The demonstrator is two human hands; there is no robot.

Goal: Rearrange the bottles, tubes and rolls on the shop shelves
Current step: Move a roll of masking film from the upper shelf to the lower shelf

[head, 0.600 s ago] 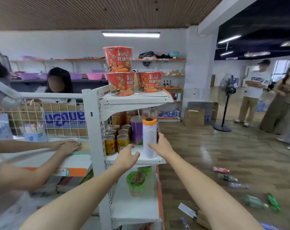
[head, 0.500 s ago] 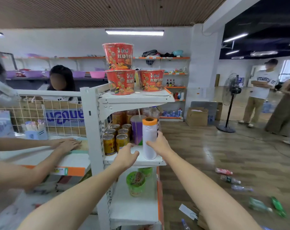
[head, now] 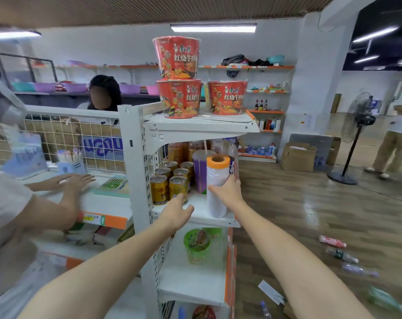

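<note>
A white roll with an orange top [head: 216,178] stands upright at the front of the middle shelf [head: 215,219]. My right hand [head: 227,191] grips the roll around its middle. My left hand [head: 178,210] hovers at the shelf's front edge, just in front of the gold cans [head: 170,180], fingers relaxed and holding nothing. A purple cup [head: 199,173] stands right behind the roll, and bottles [head: 227,146] sit at the back of that shelf, partly hidden.
Red noodle tubs [head: 179,97] are stacked on the top shelf. A green cup [head: 196,245] sits on the lower shelf. Another person's hands [head: 68,181] rest on the neighbouring shelf at left. Bottles and tubes [head: 340,254] lie on the floor at right.
The view has come closer to the shelf. My right hand stays on the roll, which looks slightly nearer the shelf front; my left hand has edged forward toward the cans.
</note>
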